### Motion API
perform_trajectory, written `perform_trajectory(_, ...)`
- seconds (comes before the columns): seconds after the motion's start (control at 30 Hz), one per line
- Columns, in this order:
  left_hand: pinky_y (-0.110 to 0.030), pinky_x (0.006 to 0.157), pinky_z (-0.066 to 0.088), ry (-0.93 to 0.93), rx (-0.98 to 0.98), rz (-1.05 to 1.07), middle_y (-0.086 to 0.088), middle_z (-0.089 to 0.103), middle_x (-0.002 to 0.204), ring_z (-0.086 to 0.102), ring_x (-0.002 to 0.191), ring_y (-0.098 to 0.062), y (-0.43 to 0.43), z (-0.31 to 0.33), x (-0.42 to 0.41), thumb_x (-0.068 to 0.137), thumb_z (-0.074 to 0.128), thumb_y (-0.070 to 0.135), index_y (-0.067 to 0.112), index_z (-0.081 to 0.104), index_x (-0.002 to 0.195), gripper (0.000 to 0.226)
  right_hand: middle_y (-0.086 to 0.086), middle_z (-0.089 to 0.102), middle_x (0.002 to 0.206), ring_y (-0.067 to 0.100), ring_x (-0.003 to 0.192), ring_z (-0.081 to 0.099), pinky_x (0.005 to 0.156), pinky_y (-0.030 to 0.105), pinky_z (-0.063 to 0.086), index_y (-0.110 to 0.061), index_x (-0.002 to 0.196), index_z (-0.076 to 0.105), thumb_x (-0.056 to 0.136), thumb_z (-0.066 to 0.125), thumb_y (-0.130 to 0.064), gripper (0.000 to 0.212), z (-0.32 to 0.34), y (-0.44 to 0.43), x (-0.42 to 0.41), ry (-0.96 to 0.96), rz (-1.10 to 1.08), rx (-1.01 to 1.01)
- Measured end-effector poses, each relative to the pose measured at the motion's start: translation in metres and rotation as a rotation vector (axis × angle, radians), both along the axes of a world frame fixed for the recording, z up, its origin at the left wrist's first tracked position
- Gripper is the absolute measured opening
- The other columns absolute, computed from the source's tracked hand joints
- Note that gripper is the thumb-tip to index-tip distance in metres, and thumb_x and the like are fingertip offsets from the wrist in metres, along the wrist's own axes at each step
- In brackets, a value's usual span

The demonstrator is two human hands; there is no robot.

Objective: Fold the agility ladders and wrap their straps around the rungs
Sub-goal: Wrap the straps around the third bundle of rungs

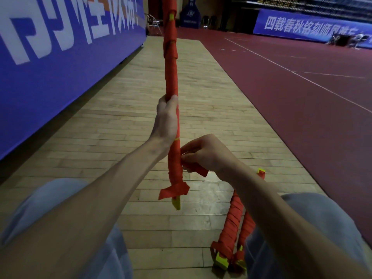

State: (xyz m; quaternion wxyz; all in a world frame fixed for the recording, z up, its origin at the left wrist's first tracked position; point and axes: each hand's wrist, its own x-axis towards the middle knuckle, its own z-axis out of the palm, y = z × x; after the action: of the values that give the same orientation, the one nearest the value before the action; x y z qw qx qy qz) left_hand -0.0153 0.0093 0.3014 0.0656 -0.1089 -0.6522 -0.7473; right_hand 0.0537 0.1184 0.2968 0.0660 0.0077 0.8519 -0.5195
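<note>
Left hand (166, 119) clamps the ladder bundle (171, 77) mid-shaft, which looks stiff and light. Right hand (203, 154) pinches the floppy strap tail (198, 170), probably thumb-to-finger. It wants tension, held close.

My feed was dim, darkest at the far end; the wide lens bent the edges, and the banner (50, 57) blurred.
</note>
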Motion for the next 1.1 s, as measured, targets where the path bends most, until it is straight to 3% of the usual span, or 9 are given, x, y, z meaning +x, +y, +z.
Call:
perform_trajectory(0.1, -0.025, 0.07, 0.045, -0.048, 0.008, 0.021, 0.005, 0.052, 0.09, 0.052, 0.078, -0.007, -0.003, 0.003, -0.003, 0.098, 0.056, 0.034, 0.012, 0.048, 0.13, 0.04, 0.017, 0.072, 0.082, 0.016, 0.062, 0.067, 0.06, 0.025, 0.058, 0.004, 0.103, 0.072, 0.091, 0.057, 0.006, 0.019, 0.0, 0.002, -0.001, -0.033, -0.013, -0.064)
perform_trajectory(0.2, -0.033, 0.074, 0.053, 0.0, -0.016, 0.115, 0.005, 0.06, 0.095, 0.06, 0.079, -0.01, -0.007, 0.005, -0.005, 0.087, 0.073, 0.026, 0.014, 0.047, 0.119, 0.043, 0.015, 0.067, 0.078, 0.019, 0.067, 0.063, 0.065, 0.03, 0.059, 0.004, 0.095, 0.072, 0.091, 0.049, 0.003, 0.023, 0.001, 0.001, 0.001, -0.067, 0.07, -0.11)
perform_trajectory(0.33, -0.044, 0.077, 0.06, 0.058, -0.048, 0.068, -0.002, 0.063, 0.102, 0.073, 0.076, -0.021, -0.007, 0.004, -0.004, 0.09, 0.07, 0.013, 0.013, 0.035, 0.114, 0.042, 0.01, 0.064, 0.083, 0.017, 0.075, 0.06, 0.071, 0.03, 0.057, 0.002, 0.101, 0.068, 0.092, 0.052, -0.005, 0.02, 0.004, -0.001, 0.003, -0.149, 0.191, -0.143)
perform_trajectory(0.43, -0.032, 0.064, 0.06, 0.081, -0.037, 0.048, -0.007, 0.058, 0.104, 0.071, 0.064, -0.017, -0.005, 0.004, -0.001, 0.095, 0.059, 0.005, 0.013, 0.026, 0.113, 0.039, 0.004, 0.07, 0.098, 0.018, 0.086, 0.067, 0.074, 0.028, 0.056, -0.01, 0.112, 0.064, 0.091, 0.067, -0.029, 0.028, 0.001, -0.006, 0.003, -0.142, 0.226, 0.082)
perform_trajectory(0.57, -0.03, 0.072, 0.052, 0.029, 0.002, 0.053, -0.006, 0.052, 0.098, 0.056, 0.068, -0.01, 0.0, 0.004, 0.0, 0.096, 0.057, 0.018, 0.017, 0.028, 0.113, 0.034, -0.003, 0.061, 0.084, 0.009, 0.074, 0.06, 0.061, 0.022, 0.045, -0.023, 0.094, 0.049, 0.079, 0.074, -0.054, 0.043, -0.012, -0.016, -0.001, -0.006, 0.115, 0.391)
perform_trajectory(0.67, -0.033, 0.08, 0.042, -0.103, 0.095, -0.079, -0.002, 0.046, 0.095, 0.046, 0.082, -0.015, 0.003, 0.004, 0.003, 0.094, 0.05, 0.035, 0.017, 0.042, 0.109, 0.025, -0.004, 0.054, 0.079, 0.007, 0.066, 0.053, 0.057, 0.018, 0.041, -0.021, 0.093, 0.046, 0.082, 0.075, -0.046, 0.04, -0.017, -0.014, -0.002, 0.007, 0.097, 0.499)
perform_trajectory(0.8, -0.03, 0.083, 0.037, -0.197, 0.147, -0.141, 0.001, 0.043, 0.09, 0.041, 0.081, -0.013, 0.004, 0.002, 0.004, 0.101, 0.048, 0.021, 0.016, 0.047, 0.108, 0.009, -0.001, 0.059, 0.084, 0.01, 0.073, 0.058, 0.067, 0.022, 0.053, -0.015, 0.098, 0.053, 0.082, 0.078, -0.03, 0.033, -0.017, -0.008, -0.004, 0.002, 0.068, 0.524)
perform_trajectory(0.93, -0.033, 0.09, 0.04, -0.205, 0.036, -0.145, 0.001, 0.053, 0.101, 0.052, 0.094, -0.015, 0.0, 0.001, 0.002, 0.093, 0.064, 0.019, 0.013, 0.042, 0.127, 0.041, -0.006, 0.056, 0.083, 0.006, 0.072, 0.056, 0.059, 0.013, 0.043, -0.014, 0.1, 0.056, 0.079, 0.081, -0.023, 0.033, -0.019, -0.002, -0.005, -0.017, 0.033, 0.55)
perform_trajectory(1.1, -0.021, 0.075, 0.046, -0.086, -0.132, -0.016, 0.003, 0.06, 0.11, 0.059, 0.095, -0.007, 0.004, -0.002, 0.002, 0.081, 0.079, 0.029, 0.018, 0.042, 0.126, 0.06, -0.008, 0.058, 0.082, 0.005, 0.073, 0.056, 0.058, 0.012, 0.042, -0.011, 0.112, 0.062, 0.076, 0.084, -0.024, 0.045, -0.021, 0.005, -0.005, -0.043, -0.022, 0.441)
